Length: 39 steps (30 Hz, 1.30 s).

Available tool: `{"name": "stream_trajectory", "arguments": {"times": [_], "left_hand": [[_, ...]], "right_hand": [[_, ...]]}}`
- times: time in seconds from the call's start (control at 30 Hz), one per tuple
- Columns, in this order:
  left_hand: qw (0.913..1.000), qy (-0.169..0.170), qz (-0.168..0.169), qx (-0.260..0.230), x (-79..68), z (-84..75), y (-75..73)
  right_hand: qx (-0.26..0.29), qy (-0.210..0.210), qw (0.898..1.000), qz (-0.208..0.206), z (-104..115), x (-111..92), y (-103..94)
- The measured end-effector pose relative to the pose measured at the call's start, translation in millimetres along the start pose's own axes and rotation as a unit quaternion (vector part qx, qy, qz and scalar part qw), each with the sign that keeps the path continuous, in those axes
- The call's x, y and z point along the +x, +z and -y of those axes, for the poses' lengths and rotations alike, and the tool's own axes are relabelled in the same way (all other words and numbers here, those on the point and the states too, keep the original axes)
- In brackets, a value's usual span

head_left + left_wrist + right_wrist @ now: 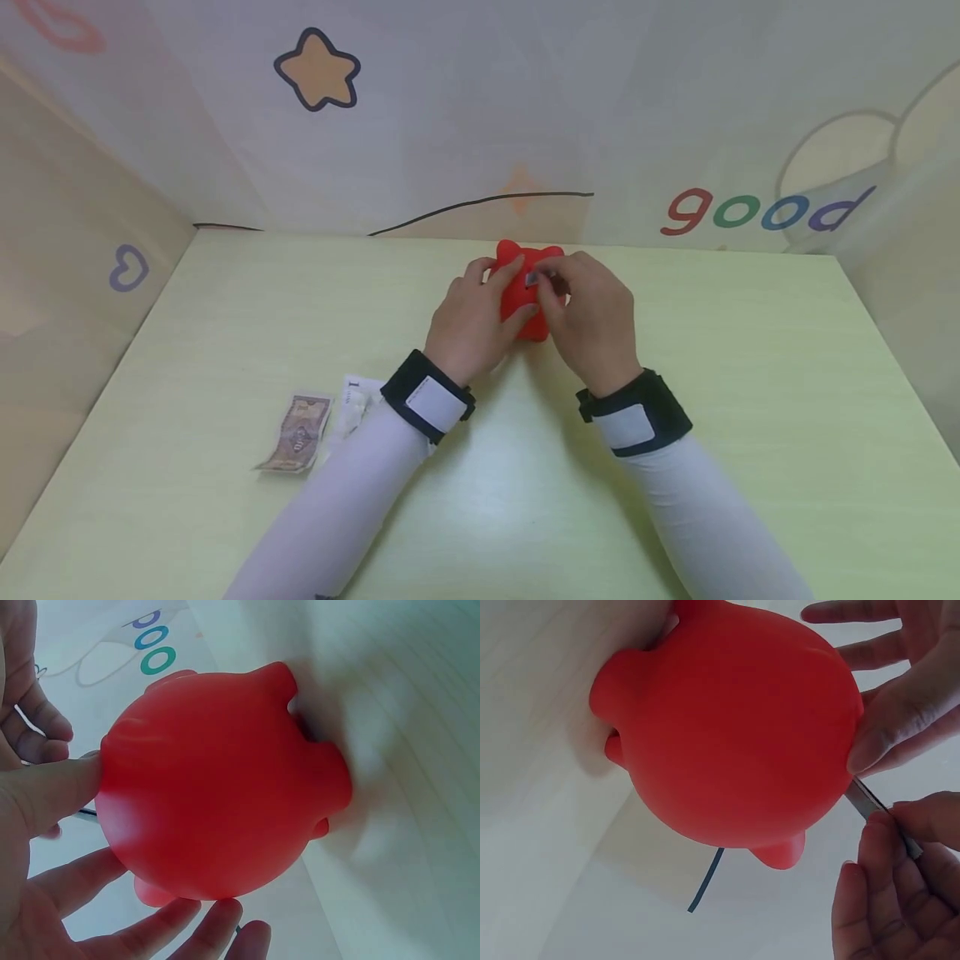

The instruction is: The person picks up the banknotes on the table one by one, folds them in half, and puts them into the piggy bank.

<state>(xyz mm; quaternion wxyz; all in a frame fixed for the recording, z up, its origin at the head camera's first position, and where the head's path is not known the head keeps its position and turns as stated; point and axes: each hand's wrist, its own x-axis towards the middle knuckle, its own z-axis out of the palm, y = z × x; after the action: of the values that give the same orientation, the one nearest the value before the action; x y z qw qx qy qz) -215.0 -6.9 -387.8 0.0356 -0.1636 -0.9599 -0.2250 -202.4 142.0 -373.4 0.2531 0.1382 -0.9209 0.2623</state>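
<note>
A red piggy bank (516, 297) stands on the table with its feet down, its round side filling both wrist views. My left hand (468, 323) holds it from the left, thumb and fingers spread round the body and the thumb close to the slot on top. My right hand (598, 315) pinches a narrow, flat, folded strip (865, 799), which looks like a folded banknote, between thumb and fingers. Its lower end meets the top of the piggy bank at the slot, and most of its length sticks out.
To the left of my left forearm, a brown banknote (300, 435) lies on the table (750, 375). Beside it a paler banknote (351, 410) is partly covered by the sleeve. A printed cloth wall (465, 100) rises behind the table's far edge.
</note>
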Motion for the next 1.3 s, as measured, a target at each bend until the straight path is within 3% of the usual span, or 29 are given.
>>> {"name": "stream_trajectory", "arguments": {"times": [0.4, 0.6, 0.7, 0.97, 1.3], "left_hand": [[0.9999, 0.007, -0.011, 0.004, -1.0, 0.3, 0.9], [1.0, 0.001, -0.006, -0.002, -1.1, -0.1, 0.6], [1.0, 0.001, -0.007, -0.003, -0.9, -0.3, 0.5], [1.0, -0.001, -0.005, -0.007, -0.9, -1.9, 1.4], [0.9999, -0.004, -0.003, -0.01, -0.2, -1.6, 2.4]], "right_hand": [[0.001, -0.057, 0.998, 0.017, 0.4, 1.3, 5.4], [-0.002, -0.063, 0.997, 0.04, 1.8, 1.0, 6.8], [0.002, -0.056, 0.998, 0.027, 0.7, 1.1, 6.1], [0.044, -0.05, 0.996, -0.057, -2.5, 3.4, -1.3], [0.035, -0.037, 0.997, -0.052, -4.3, 3.0, -2.1]]}}
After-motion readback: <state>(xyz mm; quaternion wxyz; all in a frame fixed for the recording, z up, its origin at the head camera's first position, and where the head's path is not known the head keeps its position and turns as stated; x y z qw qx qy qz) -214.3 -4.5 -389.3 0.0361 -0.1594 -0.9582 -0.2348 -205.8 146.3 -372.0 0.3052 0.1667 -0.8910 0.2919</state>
